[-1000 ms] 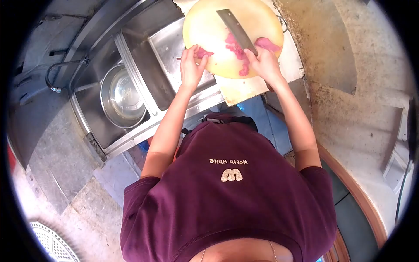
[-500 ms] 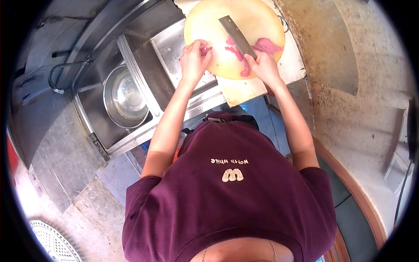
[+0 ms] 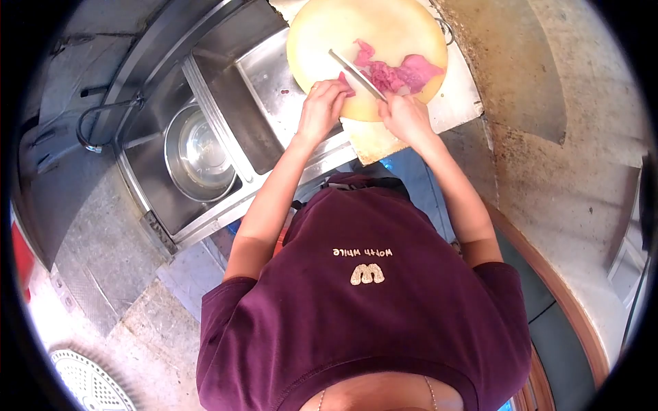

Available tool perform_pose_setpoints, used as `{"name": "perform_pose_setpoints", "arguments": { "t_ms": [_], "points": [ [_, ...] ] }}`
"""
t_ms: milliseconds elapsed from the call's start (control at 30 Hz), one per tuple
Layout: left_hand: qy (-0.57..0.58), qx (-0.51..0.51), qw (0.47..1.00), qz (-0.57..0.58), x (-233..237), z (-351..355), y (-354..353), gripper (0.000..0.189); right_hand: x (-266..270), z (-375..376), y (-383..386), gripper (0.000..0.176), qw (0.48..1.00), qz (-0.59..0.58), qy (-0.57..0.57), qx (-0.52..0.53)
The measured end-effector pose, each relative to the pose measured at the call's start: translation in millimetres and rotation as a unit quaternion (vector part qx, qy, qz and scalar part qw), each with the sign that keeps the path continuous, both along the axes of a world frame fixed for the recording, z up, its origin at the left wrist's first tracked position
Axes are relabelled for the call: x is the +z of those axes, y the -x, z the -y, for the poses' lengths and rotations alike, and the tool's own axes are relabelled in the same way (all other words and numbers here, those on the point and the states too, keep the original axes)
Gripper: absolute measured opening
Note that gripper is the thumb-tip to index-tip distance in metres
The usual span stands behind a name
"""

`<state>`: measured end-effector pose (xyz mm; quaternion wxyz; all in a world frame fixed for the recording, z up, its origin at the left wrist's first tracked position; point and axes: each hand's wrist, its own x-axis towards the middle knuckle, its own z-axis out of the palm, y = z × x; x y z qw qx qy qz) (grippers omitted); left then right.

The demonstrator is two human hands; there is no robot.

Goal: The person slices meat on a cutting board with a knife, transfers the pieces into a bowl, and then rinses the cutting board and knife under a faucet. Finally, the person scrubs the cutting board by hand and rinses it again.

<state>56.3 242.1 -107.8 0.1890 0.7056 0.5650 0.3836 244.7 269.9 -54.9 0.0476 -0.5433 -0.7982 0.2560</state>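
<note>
Right hand (image 3: 406, 120): fingers closed around knife (image 3: 355, 72) handle, blade slanting across round cutting board (image 3: 329, 31). Left hand (image 3: 322, 109): fingers curled, gripping small meat piece (image 3: 347, 85) near board's left edge, just beside blade. Cut meat (image 3: 385, 77) heaps right of blade, against larger meat slab (image 3: 419, 70). For good slicing, likely best: tuck left fingertips back, hold meat flat, draw blade in even strokes, bring piece further in from edge. Text: "worth while" on maroon shirt (image 3: 363, 322), upside down here, plus chunky M/W letter. No legible marking on knife.
</note>
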Motion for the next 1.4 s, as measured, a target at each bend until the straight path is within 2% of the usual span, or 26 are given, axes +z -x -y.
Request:
{"name": "perform_pose_setpoints", "arguments": {
  "t_ms": [33,133,233,333,500,600,700,767,867,1033,1133,1300,1400],
  "points": [
    [-0.019,-0.024,0.999,-0.015,0,-2,1,0.011,0,4,4,0.022,1.000,0.004,0.004,0.007],
    [0.010,0.002,1.000,-0.024,-13,-5,2,0.011,-7,16,10,0.021,0.999,0.036,-0.006,0.036],
    [-0.017,0.011,1.000,-0.022,-19,-5,3,0.012,0,29,2,0.020,0.995,0.075,-0.018,0.060],
    [-0.019,0.018,1.000,-0.010,-22,-4,3,0.012,17,36,-3,0.020,0.995,0.085,0.019,0.048],
    [-0.036,0.025,0.999,0.009,-27,-4,0,0.012,-21,-12,44,0.024,0.998,0.030,0.017,0.055],
    [-0.050,0.031,0.998,0.000,-25,0,-2,0.011,-11,-37,50,0.026,0.996,0.013,0.072,0.050],
    [-0.066,0.061,0.996,0.003,-25,-1,-7,0.011,3,-22,26,0.021,0.994,0.019,0.105,0.023],
    [-0.063,0.070,0.996,-0.005,-29,2,-6,0.012,19,6,6,0.021,0.994,0.083,0.045,0.052],
    [-0.059,0.054,0.997,-0.018,-34,2,0,0.014,20,28,-9,0.025,0.988,0.119,0.077,0.062],
    [-0.049,0.035,0.998,-0.027,-34,5,3,0.014,-15,-14,44,0.018,0.993,0.044,0.014,0.105],
    [-0.069,0.027,0.997,-0.016,-27,7,1,0.013,-26,-30,48,0.019,0.995,0.022,-0.003,0.093],
    [-0.063,0.043,0.997,-0.028,-31,8,3,0.013,35,11,3,0.024,0.984,0.122,0.086,0.095],
    [-0.044,0.047,0.997,-0.038,-39,6,5,0.012,22,22,-1,0.023,0.982,0.150,0.068,0.093]
  ]
}}
